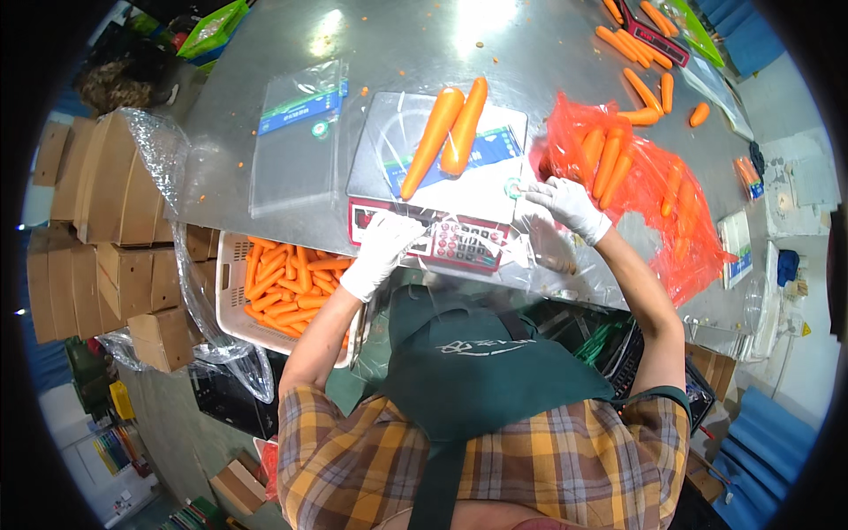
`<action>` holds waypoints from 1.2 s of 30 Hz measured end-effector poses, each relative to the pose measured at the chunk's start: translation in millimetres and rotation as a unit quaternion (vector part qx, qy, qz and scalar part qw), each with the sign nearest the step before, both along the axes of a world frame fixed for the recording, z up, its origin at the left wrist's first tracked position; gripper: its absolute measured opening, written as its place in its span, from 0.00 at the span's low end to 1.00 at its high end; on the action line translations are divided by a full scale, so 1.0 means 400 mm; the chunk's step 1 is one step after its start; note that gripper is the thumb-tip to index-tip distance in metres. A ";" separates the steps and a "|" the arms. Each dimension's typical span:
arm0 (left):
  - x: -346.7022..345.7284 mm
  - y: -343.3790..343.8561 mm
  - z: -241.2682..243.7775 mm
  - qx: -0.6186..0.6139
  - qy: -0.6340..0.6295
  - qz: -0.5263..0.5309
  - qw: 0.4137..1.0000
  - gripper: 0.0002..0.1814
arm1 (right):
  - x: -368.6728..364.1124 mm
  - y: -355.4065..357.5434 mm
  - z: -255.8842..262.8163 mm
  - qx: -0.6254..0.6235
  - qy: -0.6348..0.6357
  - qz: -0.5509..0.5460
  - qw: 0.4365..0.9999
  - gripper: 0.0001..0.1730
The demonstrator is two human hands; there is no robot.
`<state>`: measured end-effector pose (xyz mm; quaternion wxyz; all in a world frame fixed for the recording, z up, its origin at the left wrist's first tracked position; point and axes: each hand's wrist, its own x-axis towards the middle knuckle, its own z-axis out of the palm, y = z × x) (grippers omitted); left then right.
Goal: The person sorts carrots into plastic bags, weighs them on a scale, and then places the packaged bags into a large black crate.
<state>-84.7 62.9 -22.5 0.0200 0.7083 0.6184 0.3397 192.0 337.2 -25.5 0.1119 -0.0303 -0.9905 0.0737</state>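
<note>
A digital weighing scale (pixel 371 142) with a red keypad front stands at the table's near edge. On its plate lies a clear plastic bag with a blue printed band (pixel 493 149), and two carrots (pixel 434 136) rest on or in it. My left hand (pixel 384 248), in a white glove, is at the left of the keypad, its fingers on clear film near the bag's opening. My right hand (pixel 565 204), gloved too, pinches the film at the right of the scale. A red plastic bag (pixel 652 192) holding several carrots lies right of my right hand.
Flat clear bags (pixel 291 156) lie left of the scale. A white crate (pixel 232 298) full of carrots stands below the table's left edge. Loose carrots (pixel 641 89) and a second scale (pixel 656 43) are at the upper right. Cardboard boxes (pixel 119 179) are stacked at the left.
</note>
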 end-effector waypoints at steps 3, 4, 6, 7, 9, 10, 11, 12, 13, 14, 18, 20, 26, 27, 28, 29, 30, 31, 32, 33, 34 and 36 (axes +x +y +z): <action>0.030 0.019 -0.014 0.017 -0.260 0.174 0.949 0.06 | -0.033 -0.017 0.013 -0.264 0.042 -0.130 0.955 0.10; 0.041 0.033 -0.012 -0.002 -0.397 0.216 0.892 0.09 | -0.044 -0.026 0.024 -0.368 0.056 -0.182 0.910 0.09; 0.045 0.067 -0.008 -0.015 -0.564 0.249 0.787 0.17 | -0.069 -0.023 0.028 -0.485 0.074 -0.261 0.832 0.11; 0.044 0.080 -0.004 -0.018 -0.588 0.272 0.761 0.18 | -0.082 -0.031 0.030 -0.521 0.114 -0.267 0.803 0.13; 0.047 0.103 0.013 -0.025 -0.633 0.318 0.706 0.20 | -0.101 -0.035 0.021 -0.536 0.129 -0.281 0.785 0.16; 0.047 0.111 0.015 -0.022 -0.648 0.321 0.690 0.20 | -0.112 -0.046 0.019 -0.531 0.147 -0.305 0.777 0.18; 0.047 0.117 0.017 -0.019 -0.663 0.324 0.674 0.20 | -0.116 -0.055 0.022 -0.490 0.147 -0.340 0.789 0.18; 0.049 0.118 0.023 -0.028 -0.655 0.344 0.672 0.20 | -0.121 -0.058 0.014 -0.447 0.149 -0.363 0.804 0.17; 0.043 0.116 0.012 -0.044 -0.675 0.347 0.650 0.19 | -0.127 -0.060 0.003 -0.403 0.152 -0.385 0.816 0.16; 0.040 0.118 -0.009 -0.052 -0.682 0.352 0.639 0.18 | -0.132 -0.057 -0.004 -0.396 0.130 -0.416 0.808 0.16; 0.049 0.109 -0.034 -0.028 -0.691 0.347 0.633 0.18 | -0.152 -0.064 0.010 -0.290 0.076 -0.469 0.831 0.14; 0.045 0.096 -0.043 -0.043 -0.696 0.355 0.622 0.17 | -0.161 -0.056 0.018 -0.306 0.051 -0.461 0.831 0.15; 0.024 0.099 0.006 0.033 -0.516 0.391 0.762 0.09 | -0.178 -0.030 0.019 -0.258 0.006 -0.448 0.856 0.18; 0.035 0.121 0.052 0.083 -0.373 0.435 0.815 0.09 | -0.176 -0.025 0.017 -0.229 0.000 -0.445 0.865 0.18; 0.054 0.140 0.127 0.143 -0.317 0.424 0.836 0.12 | -0.161 -0.017 -0.006 -0.215 0.019 -0.435 0.874 0.20; 0.040 0.163 0.142 0.203 -0.218 0.362 0.883 0.15 | -0.158 -0.009 -0.025 -0.203 0.042 -0.417 0.885 0.22; 0.026 0.192 0.146 0.199 -0.142 0.293 0.924 0.19 | -0.164 -0.013 -0.012 -0.224 0.031 -0.422 0.878 0.21; 0.016 0.228 0.153 0.147 -0.101 0.218 0.959 0.23 | -0.165 -0.022 0.015 -0.246 0.017 -0.427 0.870 0.21; 0.005 0.263 0.160 0.095 -0.066 0.137 0.984 0.27 | -0.165 -0.026 0.029 -0.260 0.021 -0.424 0.867 0.20; 0.004 0.287 0.149 0.072 0.005 0.118 0.990 0.31 | -0.165 -0.024 0.033 -0.273 0.023 -0.425 0.863 0.20; -0.008 0.308 0.130 -0.020 0.057 0.101 0.993 0.34 | -0.159 -0.014 0.028 -0.247 0.001 -0.431 0.868 0.19; -0.032 0.317 0.100 -0.123 0.018 0.089 0.988 0.34 | -0.173 -0.006 0.058 -0.202 -0.032 -0.436 0.876 0.20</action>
